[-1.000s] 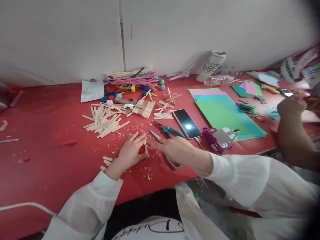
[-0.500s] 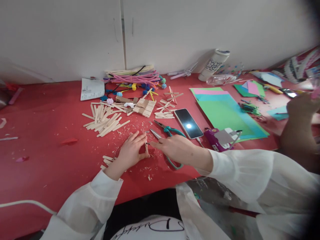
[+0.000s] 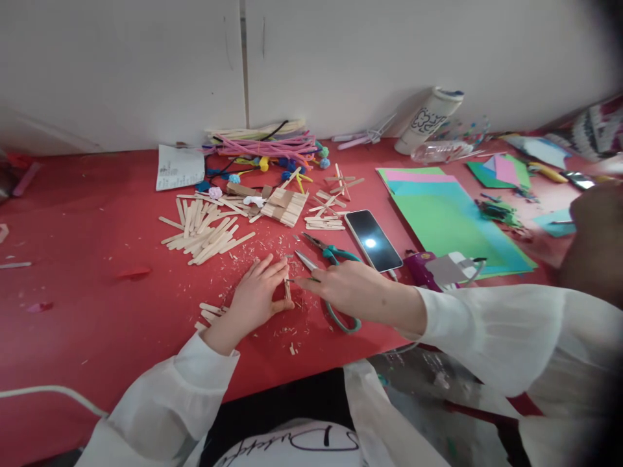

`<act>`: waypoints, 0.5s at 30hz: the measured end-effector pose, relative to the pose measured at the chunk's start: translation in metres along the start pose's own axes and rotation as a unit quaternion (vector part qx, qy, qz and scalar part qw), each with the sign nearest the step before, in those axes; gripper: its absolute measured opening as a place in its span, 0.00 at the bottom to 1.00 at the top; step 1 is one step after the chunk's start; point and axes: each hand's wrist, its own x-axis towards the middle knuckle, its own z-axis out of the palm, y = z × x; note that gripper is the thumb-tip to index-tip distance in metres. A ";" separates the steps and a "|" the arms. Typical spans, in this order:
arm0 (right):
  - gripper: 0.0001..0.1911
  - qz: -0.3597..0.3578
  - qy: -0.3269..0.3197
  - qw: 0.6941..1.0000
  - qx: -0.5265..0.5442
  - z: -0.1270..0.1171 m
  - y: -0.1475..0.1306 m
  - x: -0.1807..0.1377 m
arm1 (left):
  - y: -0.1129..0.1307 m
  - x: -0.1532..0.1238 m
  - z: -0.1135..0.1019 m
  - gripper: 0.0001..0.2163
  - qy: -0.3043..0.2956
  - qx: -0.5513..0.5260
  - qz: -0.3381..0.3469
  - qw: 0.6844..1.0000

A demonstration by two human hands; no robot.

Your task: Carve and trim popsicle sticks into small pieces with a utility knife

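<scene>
My left hand (image 3: 257, 292) rests on the red table, its fingers and thumb holding a short wooden craft stick (image 3: 287, 288) upright in line with me. My right hand (image 3: 348, 285) is closed around a thin tool whose small dark tip (image 3: 291, 280) meets the stick; the rest of it is hidden in the fingers. Pliers with teal handles (image 3: 335, 253) lie just beyond the right hand. A pointed metal blade (image 3: 305, 261) shows beside them, partly under that hand. Wood shavings (image 3: 292, 349) are scattered around both hands.
Loose craft sticks (image 3: 209, 237) lie behind my left hand, near a bundled stick panel (image 3: 285, 206). A phone (image 3: 374, 241), a purple device (image 3: 422, 269) and coloured paper (image 3: 428, 214) are at right. Pipe cleaners (image 3: 265, 146) and a tumbler (image 3: 428, 121) stand along the wall. Another person's arm (image 3: 596, 240) is far right.
The view has shifted slightly, so things on the right appear farther right. Both hands keep their hold on the stick and tool, with hardly any visible movement.
</scene>
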 end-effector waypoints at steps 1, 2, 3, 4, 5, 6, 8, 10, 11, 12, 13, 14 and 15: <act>0.24 -0.005 0.001 1.000 -0.004 0.000 -0.001 0.000 | 0.000 0.000 0.000 0.27 0.001 0.001 0.001 1.000; 0.23 -0.010 0.000 1.000 -0.011 0.000 -0.003 0.000 | -0.001 0.000 0.001 0.27 0.002 0.002 0.002 1.000; 0.22 -0.017 -0.002 1.000 -0.017 -0.001 -0.004 0.000 | -0.001 0.000 0.001 0.27 0.003 0.002 0.003 1.000; 0.20 -0.026 -0.005 0.999 -0.022 -0.002 -0.006 0.001 | -0.002 0.000 0.001 0.27 0.005 0.002 0.005 1.000; 0.19 -0.037 -0.011 0.999 -0.024 -0.003 -0.007 0.002 | -0.002 0.000 0.001 0.27 0.007 0.002 0.006 1.000; 0.18 -0.047 -0.019 0.998 -0.022 -0.005 -0.008 0.004 | -0.003 0.000 0.002 0.27 0.010 0.001 0.008 1.000; 0.16 -0.059 -0.035 0.998 -0.007 -0.009 -0.007 0.008 | -0.003 0.000 0.001 0.27 0.013 0.000 0.013 1.000; 0.15 -0.057 -0.060 0.996 0.017 -0.013 -0.005 0.012 | -0.002 0.001 0.001 0.27 0.013 -0.002 0.016 1.000; 0.14 -0.048 -0.076 0.995 0.034 -0.016 -0.004 0.014 | -0.001 0.001 0.001 0.26 0.011 -0.003 0.015 1.000; 0.14 -0.037 -0.091 0.994 0.055 -0.018 -0.002 0.016 | -0.001 0.001 0.000 0.26 0.009 -0.005 0.012 1.000; 0.15 -0.025 -0.103 0.991 0.077 -0.019 0.000 0.018 | -0.001 0.002 0.000 0.26 0.008 -0.007 0.009 1.000; 0.15 -0.014 -0.112 0.989 0.098 -0.020 0.001 0.019 | 0.000 0.002 0.000 0.26 0.007 -0.009 0.006 1.000; 0.15 -0.003 -0.115 0.986 0.117 -0.020 0.003 0.021 | 0.000 0.002 0.000 0.26 0.007 -0.010 0.003 1.000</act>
